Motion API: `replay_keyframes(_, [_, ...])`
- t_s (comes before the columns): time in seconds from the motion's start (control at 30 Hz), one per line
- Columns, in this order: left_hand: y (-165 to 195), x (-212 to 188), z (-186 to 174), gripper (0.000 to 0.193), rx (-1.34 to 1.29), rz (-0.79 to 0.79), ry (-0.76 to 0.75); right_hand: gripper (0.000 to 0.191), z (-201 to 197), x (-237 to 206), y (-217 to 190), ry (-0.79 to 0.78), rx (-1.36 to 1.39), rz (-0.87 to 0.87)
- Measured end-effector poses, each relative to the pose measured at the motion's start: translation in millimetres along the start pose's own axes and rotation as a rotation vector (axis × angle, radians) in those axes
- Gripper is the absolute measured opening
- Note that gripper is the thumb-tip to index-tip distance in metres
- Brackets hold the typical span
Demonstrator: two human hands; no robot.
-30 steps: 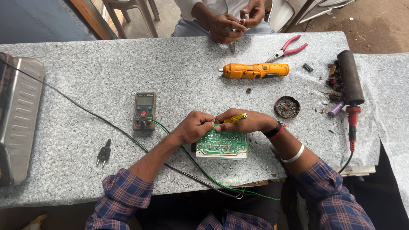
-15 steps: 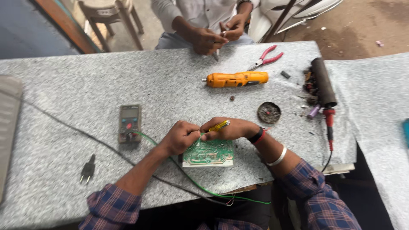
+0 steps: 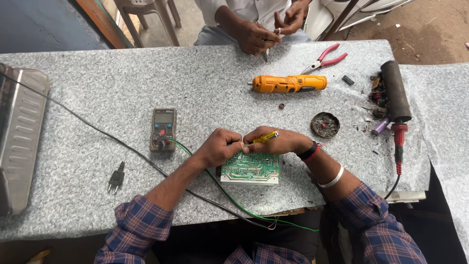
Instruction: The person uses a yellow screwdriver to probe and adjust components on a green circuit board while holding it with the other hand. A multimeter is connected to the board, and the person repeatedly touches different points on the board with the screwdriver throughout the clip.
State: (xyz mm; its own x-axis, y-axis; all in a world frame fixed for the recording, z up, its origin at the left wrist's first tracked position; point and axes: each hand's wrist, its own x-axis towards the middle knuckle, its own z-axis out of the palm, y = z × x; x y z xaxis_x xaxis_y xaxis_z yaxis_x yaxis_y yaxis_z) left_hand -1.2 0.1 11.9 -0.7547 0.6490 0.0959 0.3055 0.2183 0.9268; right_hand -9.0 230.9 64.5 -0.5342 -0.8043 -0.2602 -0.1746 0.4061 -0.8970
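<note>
A: Where does the green circuit board (image 3: pixel 250 167) lie?

B: Flat on the speckled grey surface (image 3: pixel 97 88), at its near edge, right under both hands. Its long axis runs left to right, copper-traced side up.

A: And the hands?

B: Together over the board's far edge. The left hand (image 3: pixel 219 146) is curled shut, pinching what seems to be a thin wire end, too small to be sure. The right hand (image 3: pixel 278 143) is clamped on a slim yellow-handled tool (image 3: pixel 266 137), its tip aimed left at the left fingers. Both touch the board or hover just above it; neither is clearly nearer.

A: What runs off from there?

B: A green wire (image 3: pixel 234 201) goes from the multimeter (image 3: pixel 162 129), just left of the left hand, under the left forearm and off the near edge. A black cord (image 3: pixel 88 125) crosses from the far left toward the same spot, and a two-pin plug (image 3: pixel 116 179) lies near left.

A: Anything labelled or packaged?

B: No packages. The multimeter is a grey upright slab with a dark screen and red dial. To the far right lie an orange electric screwdriver (image 3: pixel 288 83), long axis left to right, and red-handled pliers (image 3: pixel 325 57). A round tin (image 3: pixel 325 124) of dark residue sits right of the right hand; a soldering iron (image 3: pixel 396 102) with a red grip lies along the right edge. A ribbed metal casing (image 3: pixel 19 142) stands far left.

A: Anybody else?

B: Another person's hands (image 3: pixel 266 29) work at the far edge, well apart.
</note>
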Motion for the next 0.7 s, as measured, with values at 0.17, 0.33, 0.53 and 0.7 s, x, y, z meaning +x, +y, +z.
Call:
replay_keyframes(0.17, [-1.3,1.6,-1.6,0.032,0.01,-0.001,-0.004,0.033,0.3,1.9,0.4,0.022,-0.03,0.055])
replay_keyframes(0.33, [-2.3,2.9,-1.0,0.032,0.021,0.017,0.013,0.029,1.8,0.9,0.8,0.056,0.012,0.094])
replay_keyframes(0.53, [-1.2,2.3,-0.1,0.032,0.019,-0.015,0.017,0.034,1.7,0.0,4.8,0.061,0.026,0.043])
replay_keyframes(0.7, [-0.5,3.3,-1.9,0.031,0.035,0.019,0.013,0.034,0.6,0.6,8.6,0.06,0.047,0.03])
